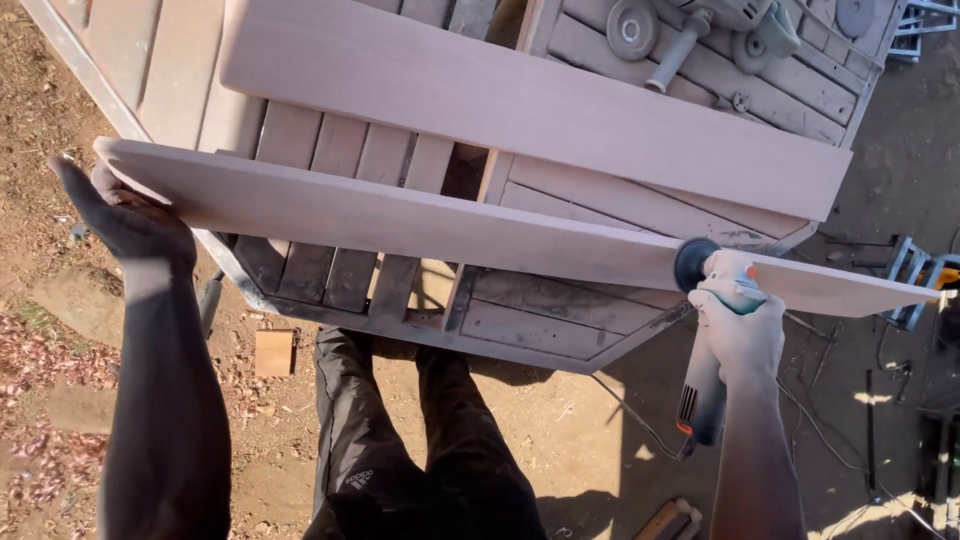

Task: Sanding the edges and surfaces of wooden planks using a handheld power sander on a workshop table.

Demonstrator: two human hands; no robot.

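Big slatted grey wooden bench frame lies flat on the dirt, w/ a second long pale plank resting across it. In front, the long pale pinkish wooden board stands on edge, long axis running left-right across the view, far end poking out past the frame to the right and dipping slightly. Looks stiff and fairly heavy, dusty so maybe a bit slick; best gripped at the ends or along the top edge. Left hand is wrapped over the board's left end, steadying it. Right hand is closed tight round the grey-and-orange handheld angle grinder, disc against the board's face near the right end.
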